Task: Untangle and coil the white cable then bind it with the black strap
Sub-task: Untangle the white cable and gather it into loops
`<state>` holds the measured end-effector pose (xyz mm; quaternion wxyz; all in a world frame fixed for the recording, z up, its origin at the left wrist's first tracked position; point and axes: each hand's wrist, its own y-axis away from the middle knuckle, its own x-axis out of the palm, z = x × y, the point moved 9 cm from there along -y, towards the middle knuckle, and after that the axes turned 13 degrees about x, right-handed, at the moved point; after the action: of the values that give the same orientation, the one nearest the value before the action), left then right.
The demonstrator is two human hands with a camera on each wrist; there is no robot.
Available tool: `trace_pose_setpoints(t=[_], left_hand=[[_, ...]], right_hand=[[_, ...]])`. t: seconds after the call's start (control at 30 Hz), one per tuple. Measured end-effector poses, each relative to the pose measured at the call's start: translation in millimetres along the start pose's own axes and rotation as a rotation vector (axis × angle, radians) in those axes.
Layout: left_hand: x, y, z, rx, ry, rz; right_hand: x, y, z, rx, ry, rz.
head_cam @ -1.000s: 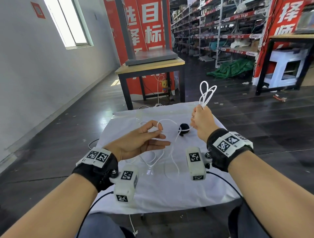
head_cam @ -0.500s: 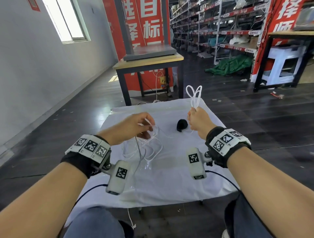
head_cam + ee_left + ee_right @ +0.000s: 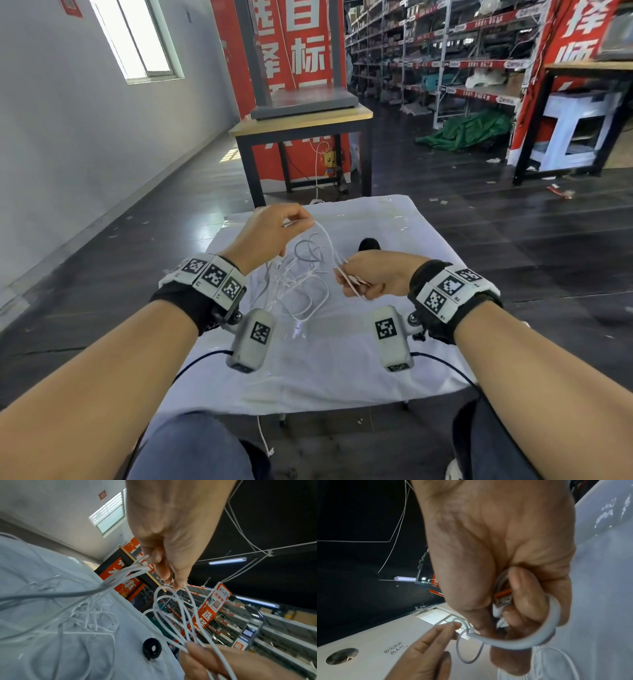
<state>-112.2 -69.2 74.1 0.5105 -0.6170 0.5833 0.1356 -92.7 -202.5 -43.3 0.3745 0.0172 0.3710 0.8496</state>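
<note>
Right now, nearest the person, the right hand (image 3: 373, 275) is curled tight round a small bunch of loops of the white cable (image 3: 301, 274), w/ the thumb pressing the strands down; the right wrist view shows a plug end w/ an orange bit tucked inside that fist. It grips hard, prob so the loops made so far don't spring apart. A bit farther & to the left, the left hand (image 3: 270, 233) is lifted up, its thumb and fingertips (image 3: 178, 585) pinching the top of a loop, other fingers bent. It holds the loop high, I think, to pull slack out of the messy part and feed a new turn over to the right hand. Under both hands, the rest of the cable lies in a loose tangle on the white cloth (image 3: 342, 359) over the table. Farther still, just past the right hand, the black strap (image 3: 151, 649) sits rolled up on the cloth, untouched, close enough to grab once the coil is done.
</note>
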Motion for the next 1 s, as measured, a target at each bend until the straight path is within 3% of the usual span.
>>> trace_pose_setpoints(t=[0.4,0.6,0.8,1.0], left_hand=[[24.5,14.4,53.6,-0.338,0.328,-0.065],[50.9,27.8,52.6,-0.54,0.646,0.042],[46.4,31.2,56.9,-0.609,0.716,-0.049],[52.8,35.4,49.5,-0.603,0.667,0.099]], right_hand=[[22.9,5.5,4.4,-0.014,-0.098,0.243],[24.5,2.1,1.4,-0.05,0.066,0.15],[14.7,-1.2,-1.0,-0.093,-0.077,0.096],[18.7,-1.9,-7.6,-0.043,-0.312,0.208]])
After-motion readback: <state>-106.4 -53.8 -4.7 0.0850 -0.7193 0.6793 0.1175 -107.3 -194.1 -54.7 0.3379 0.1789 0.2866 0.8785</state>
